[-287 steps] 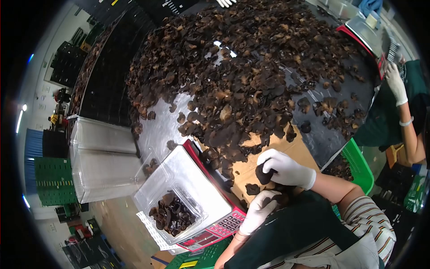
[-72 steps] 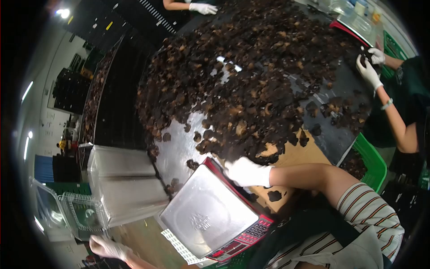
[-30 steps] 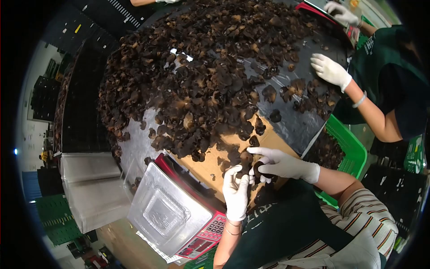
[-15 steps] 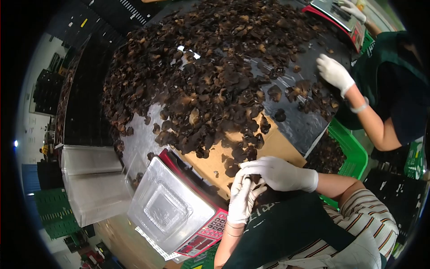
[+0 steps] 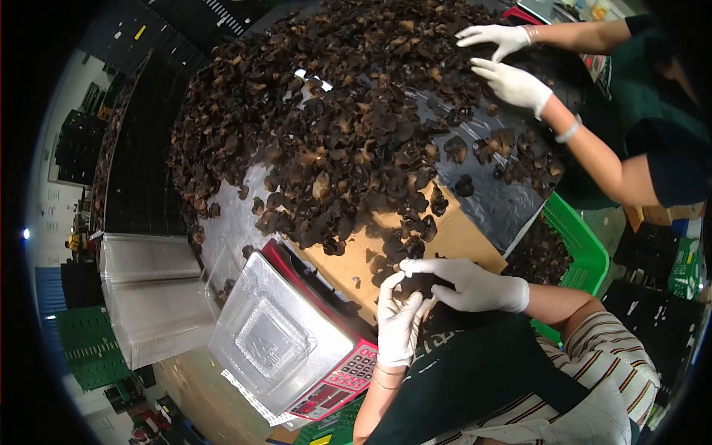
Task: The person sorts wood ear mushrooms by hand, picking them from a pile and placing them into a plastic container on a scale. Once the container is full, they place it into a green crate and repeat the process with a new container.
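My left hand (image 5: 399, 326), in a white glove, is closed with its fingertips on a dark wood ear mushroom (image 5: 420, 283). From the other side my right hand (image 5: 475, 286), gloved too, pinches the same piece, so both hands meet at it just in front of the dark green apron. Fingers cover part of the mushroom. Right beyond them, several loose wood ear mushrooms lie on a brown cardboard sheet (image 5: 475, 241). A large heap of wood ear mushrooms (image 5: 356, 133) spreads over the table behind.
Left of my hands stands a red scale (image 5: 326, 404) with a clear plastic tray (image 5: 268, 348) on its metal plate. Stacked clear plastic containers (image 5: 152, 297) are farther left. A green crate (image 5: 593, 256) holds more mushrooms at right. A co-worker's gloved hands (image 5: 512, 83) reach over the heap.
My fingers have shifted slightly around the mushroom, and more of its dark surface shows between my hands. The co-worker's hands have both moved left over the heap, one coming away from the far scale.
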Available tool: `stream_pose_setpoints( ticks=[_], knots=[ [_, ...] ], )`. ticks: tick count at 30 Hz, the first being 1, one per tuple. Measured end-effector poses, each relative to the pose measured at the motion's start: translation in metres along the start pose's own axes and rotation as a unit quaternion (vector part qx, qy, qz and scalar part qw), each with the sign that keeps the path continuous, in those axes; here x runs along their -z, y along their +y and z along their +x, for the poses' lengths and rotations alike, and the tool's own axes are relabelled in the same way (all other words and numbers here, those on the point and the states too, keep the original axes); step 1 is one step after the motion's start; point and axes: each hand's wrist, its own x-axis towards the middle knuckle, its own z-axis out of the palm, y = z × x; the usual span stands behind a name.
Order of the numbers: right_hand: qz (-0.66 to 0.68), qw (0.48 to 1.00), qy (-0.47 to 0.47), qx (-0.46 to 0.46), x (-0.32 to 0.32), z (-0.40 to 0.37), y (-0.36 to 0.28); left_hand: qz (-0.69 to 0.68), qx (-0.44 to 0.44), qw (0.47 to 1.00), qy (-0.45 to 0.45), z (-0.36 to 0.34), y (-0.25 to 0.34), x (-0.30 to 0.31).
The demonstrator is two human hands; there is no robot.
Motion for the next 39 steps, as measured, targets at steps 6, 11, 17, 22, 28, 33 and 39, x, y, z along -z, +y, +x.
stream_pose_setpoints(
  ticks=[6, 11, 17, 22, 28, 33, 39],
  knots=[
    [0.068, 0.997, 0.024, -0.019, 0.001, -0.001, 0.01, 0.074, -0.116, 0.99, 0.043, 0.001, -0.001, 0.007],
    [0.241, 0.954, 0.014, -0.178, 0.024, 0.0, -0.001, 0.183, -0.167, 0.967, 0.063, -0.003, 0.002, 0.003],
    [0.255, 0.963, -0.018, -0.089, 0.023, -0.003, 0.012, 0.228, -0.21, 0.946, 0.09, -0.003, -0.002, -0.002],
    [0.141, 0.986, 0.015, -0.086, 0.018, -0.005, 0.006, 0.337, -0.248, 0.904, 0.092, -0.005, -0.002, 0.002],
    [-0.034, 0.998, 0.006, -0.048, 0.015, -0.001, -0.014, 0.225, -0.133, 0.963, 0.06, -0.005, 0.001, 0.005],
    [-0.174, 0.98, -0.051, 0.083, -0.002, 0.007, -0.019, -0.178, 0.093, 0.974, -0.106, 0.0, 0.004, 0.015],
    [-0.149, 0.977, -0.058, 0.142, -0.003, 0.009, -0.018, -0.148, 0.126, 0.978, 0.081, -0.015, 0.013, 0.006]
  ],
)
